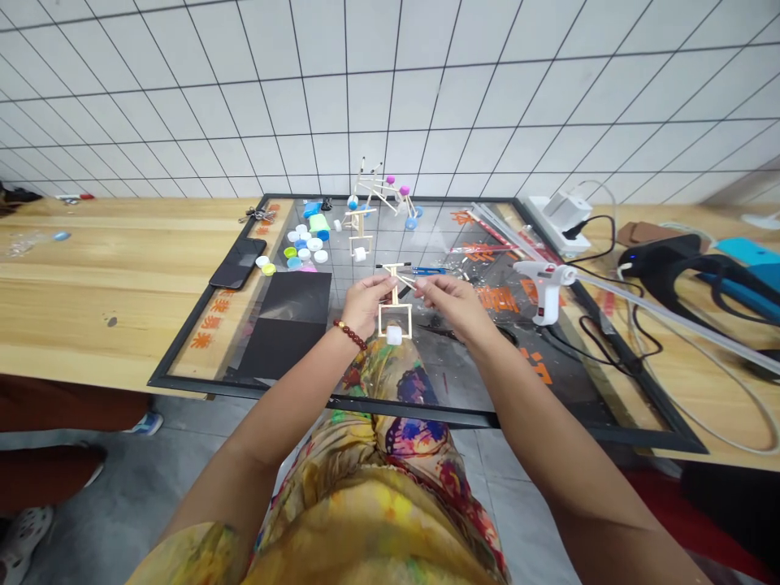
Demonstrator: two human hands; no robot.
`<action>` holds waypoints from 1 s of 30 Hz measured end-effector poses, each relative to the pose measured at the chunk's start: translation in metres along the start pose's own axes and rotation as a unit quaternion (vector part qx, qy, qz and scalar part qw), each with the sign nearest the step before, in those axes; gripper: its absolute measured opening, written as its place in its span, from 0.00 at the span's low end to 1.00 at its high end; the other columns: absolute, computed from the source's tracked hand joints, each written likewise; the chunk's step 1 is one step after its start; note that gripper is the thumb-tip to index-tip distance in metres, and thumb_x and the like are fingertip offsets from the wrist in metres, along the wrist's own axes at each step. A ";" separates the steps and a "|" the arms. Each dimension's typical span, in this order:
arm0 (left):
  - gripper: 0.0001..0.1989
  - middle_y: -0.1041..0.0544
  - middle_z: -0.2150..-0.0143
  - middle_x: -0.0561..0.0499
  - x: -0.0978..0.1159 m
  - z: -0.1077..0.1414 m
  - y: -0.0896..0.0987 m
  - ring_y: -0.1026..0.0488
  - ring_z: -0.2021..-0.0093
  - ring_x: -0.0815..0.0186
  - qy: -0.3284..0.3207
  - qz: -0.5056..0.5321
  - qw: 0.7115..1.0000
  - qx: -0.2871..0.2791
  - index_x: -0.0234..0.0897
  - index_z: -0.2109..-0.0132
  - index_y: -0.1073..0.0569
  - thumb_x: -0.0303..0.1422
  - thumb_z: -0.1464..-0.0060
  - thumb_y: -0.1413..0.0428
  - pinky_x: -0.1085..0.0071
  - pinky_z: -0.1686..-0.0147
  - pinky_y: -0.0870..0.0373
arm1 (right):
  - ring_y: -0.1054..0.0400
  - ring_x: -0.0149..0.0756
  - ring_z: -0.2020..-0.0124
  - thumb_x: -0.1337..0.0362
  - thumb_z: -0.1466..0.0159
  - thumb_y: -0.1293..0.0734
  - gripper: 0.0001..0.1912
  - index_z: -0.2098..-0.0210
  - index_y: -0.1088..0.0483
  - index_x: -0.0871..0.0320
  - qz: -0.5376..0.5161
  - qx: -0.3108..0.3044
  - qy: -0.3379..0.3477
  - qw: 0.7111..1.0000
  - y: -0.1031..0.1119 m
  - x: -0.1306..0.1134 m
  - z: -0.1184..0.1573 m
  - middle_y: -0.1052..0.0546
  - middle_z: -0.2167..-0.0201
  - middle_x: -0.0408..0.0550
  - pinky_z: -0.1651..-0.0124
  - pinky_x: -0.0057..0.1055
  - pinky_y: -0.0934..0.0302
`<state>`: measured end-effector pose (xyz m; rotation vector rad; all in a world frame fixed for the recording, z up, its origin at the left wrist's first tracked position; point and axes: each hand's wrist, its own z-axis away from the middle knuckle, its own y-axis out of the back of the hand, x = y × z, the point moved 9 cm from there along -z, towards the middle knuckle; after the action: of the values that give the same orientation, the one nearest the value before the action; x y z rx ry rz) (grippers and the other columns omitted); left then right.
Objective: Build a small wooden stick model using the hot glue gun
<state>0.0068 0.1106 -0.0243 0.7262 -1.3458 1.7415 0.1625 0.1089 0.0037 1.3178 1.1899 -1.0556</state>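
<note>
My left hand [364, 305] is closed on a small frame of thin wooden sticks [395, 307], holding it near its upright. The frame has a dark-tipped crossbar on top and a rectangle below, with a white block [394, 335] at its bottom edge. Close beside it, my right hand [449, 302] pinches a thin wooden stick [407, 281], its end reaching toward the upright. Whether the stick touches the frame I cannot tell. Behind my hands stand a similar stick frame [361, 246] and a larger stick model [379, 195] with pink and blue round parts.
A black-framed glass panel [420, 413] lies on the wooden table [115, 284]. Several bottle caps [314, 244], black sheets [292, 305] and a phone [239, 263] are left. A white glue gun [546, 288] with cord, clear rods [496, 231] and a power strip [564, 219] are right.
</note>
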 end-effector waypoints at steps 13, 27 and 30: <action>0.12 0.19 0.66 0.50 0.030 0.009 -0.010 0.24 0.62 0.66 -0.171 -0.064 0.983 -0.032 0.36 0.66 0.19 0.34 0.62 0.30 0.69 0.56 0.31 | 0.35 0.30 0.76 0.50 0.50 0.24 0.18 0.72 0.25 0.58 0.006 0.007 0.087 0.996 -0.018 -0.021 0.016 0.25 0.76 0.43 0.71 0.30 0.41; 0.21 0.18 0.66 0.45 0.015 0.020 -0.037 0.22 0.62 0.62 -0.062 -0.094 0.970 -0.218 0.34 0.57 0.21 0.46 0.52 0.36 0.65 0.56 0.29 | 0.32 0.29 0.72 0.51 0.45 0.26 0.15 0.65 0.23 0.54 -0.086 0.153 0.125 0.977 0.030 -0.033 0.012 0.23 0.72 0.42 0.66 0.29 0.36; 0.22 0.18 0.68 0.45 0.011 0.023 -0.040 0.22 0.64 0.63 -0.053 -0.109 0.966 -0.227 0.32 0.57 0.22 0.45 0.52 0.36 0.65 0.57 0.28 | 0.31 0.29 0.70 0.51 0.49 0.24 0.18 0.64 0.23 0.54 -0.118 0.123 0.105 0.980 0.024 -0.031 0.009 0.22 0.70 0.42 0.64 0.29 0.35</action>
<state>0.0350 0.0959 0.0111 0.6788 -1.5977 1.1743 0.1829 0.0972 0.0370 1.5348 1.4365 -1.2913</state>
